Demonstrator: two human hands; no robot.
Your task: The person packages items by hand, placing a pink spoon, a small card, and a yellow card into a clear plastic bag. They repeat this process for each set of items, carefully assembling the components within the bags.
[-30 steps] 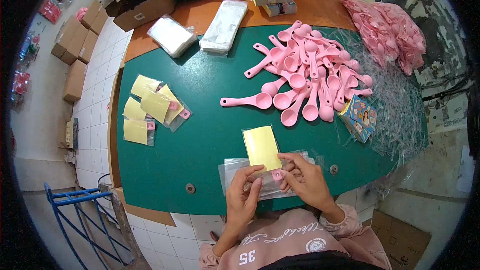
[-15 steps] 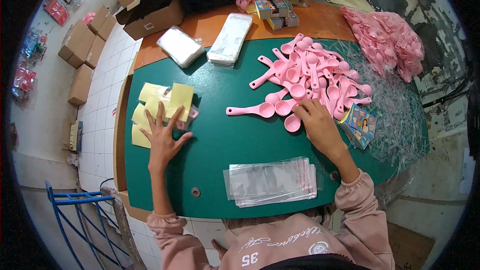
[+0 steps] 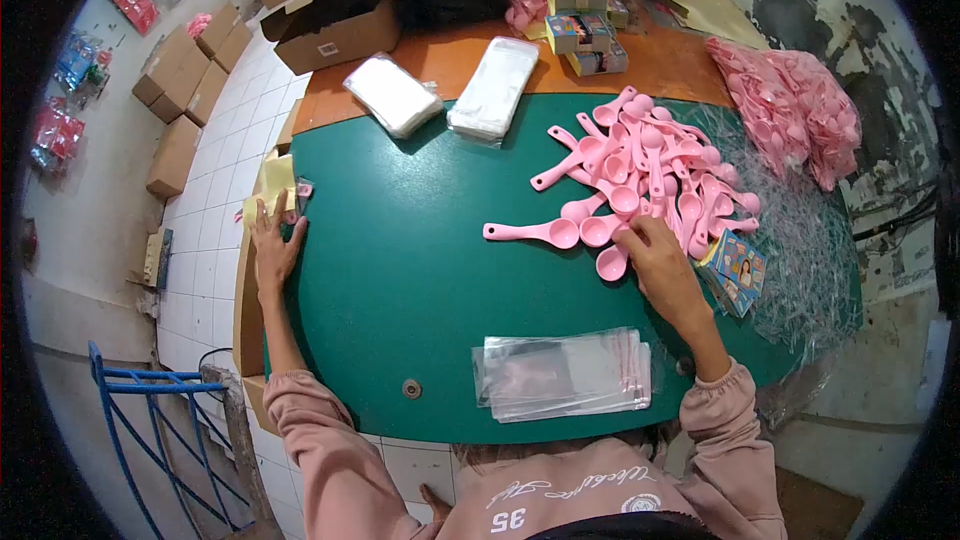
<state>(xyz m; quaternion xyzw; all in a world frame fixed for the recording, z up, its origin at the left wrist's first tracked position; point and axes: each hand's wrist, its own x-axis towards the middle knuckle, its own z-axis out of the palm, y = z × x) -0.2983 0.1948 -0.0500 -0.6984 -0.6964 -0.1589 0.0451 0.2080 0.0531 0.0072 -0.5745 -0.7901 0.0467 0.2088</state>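
Observation:
At the table's left edge, my left hand [image 3: 274, 255] reaches out with its fingers stretched, touching yellow cards [image 3: 278, 178] in clear packets. A bit of pink shows beside the cards. My right hand [image 3: 662, 270] is closed at the front of a heap of pink measuring spoons [image 3: 655, 150], its fingers around the handle end of one pink measuring spoon [image 3: 611, 263]. Another spoon [image 3: 530, 232] lies to the left of the heap. Right of this hand is a stack of printed cards [image 3: 737, 275]. Clear plastic bags [image 3: 565, 375] lie close to my body.
Two stacks of clear bags [image 3: 392, 95] [image 3: 494, 90] lie toward the back of the green table [image 3: 400, 290]. Bundled cards [image 3: 582, 0] and a bag of pink spoons [image 3: 785, 115] are behind. Clear wrap [image 3: 800, 260] covers the right side. An open cardboard box [image 3: 340, 35] stands back left.
My left hand has slid the yellow-card packets leftward from the tabletop to its left edge. My right hand stays at the same spoon. The whole view has shifted slightly.

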